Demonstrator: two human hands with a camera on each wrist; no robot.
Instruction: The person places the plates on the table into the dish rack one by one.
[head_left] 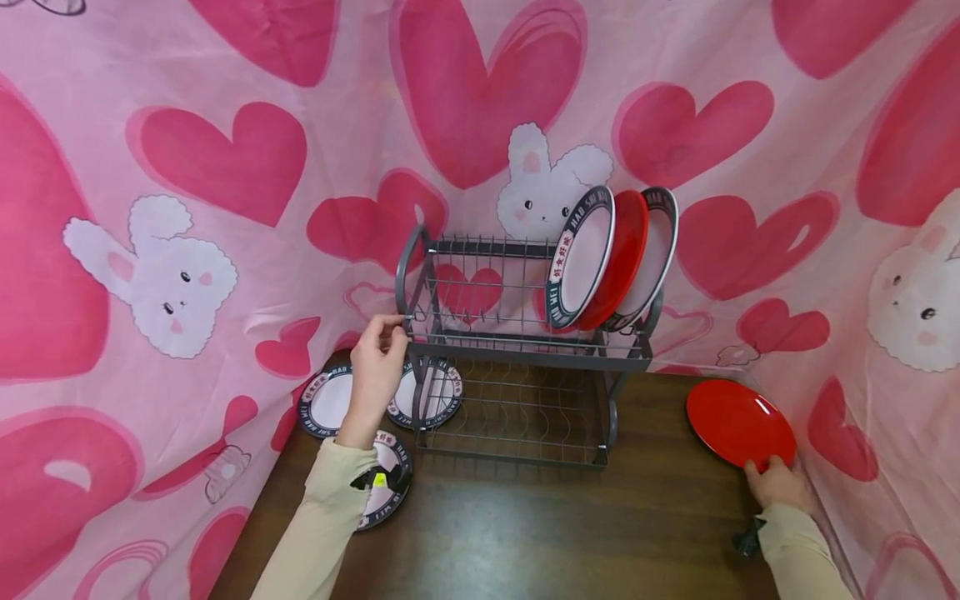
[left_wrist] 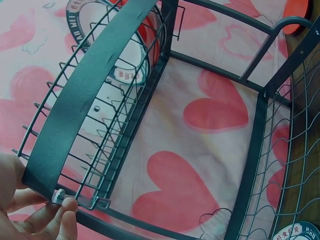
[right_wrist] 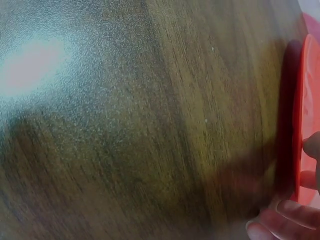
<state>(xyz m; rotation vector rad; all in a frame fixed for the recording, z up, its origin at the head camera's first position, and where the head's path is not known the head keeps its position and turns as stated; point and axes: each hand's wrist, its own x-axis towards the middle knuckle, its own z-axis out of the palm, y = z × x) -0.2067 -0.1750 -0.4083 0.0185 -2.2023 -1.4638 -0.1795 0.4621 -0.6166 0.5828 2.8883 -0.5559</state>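
Observation:
My left hand (head_left: 378,362) grips the upper left front corner of a dark two-tier dish rack (head_left: 517,350). In the left wrist view its fingertips (left_wrist: 67,217) lie by a small clear fitting (left_wrist: 59,196) on the rack's frame. At the far right, my right hand (head_left: 780,487) pinches the near rim of a red plate (head_left: 738,421). The right wrist view shows this red plate (right_wrist: 310,100) almost edge-on over the wood, its shadow beside it. Upright on the rack's top right stand a dark-rimmed white plate (head_left: 585,258), another red plate (head_left: 628,250) and a second dark-rimmed plate (head_left: 656,258).
Three dark-rimmed plates lie on the wooden table (head_left: 540,525) to the left: one plate (head_left: 326,404) beyond my wrist, one plate (head_left: 442,392) by the rack, one plate (head_left: 390,500) partly under my sleeve. A pink heart-and-rabbit cloth (head_left: 360,125) hangs around the table.

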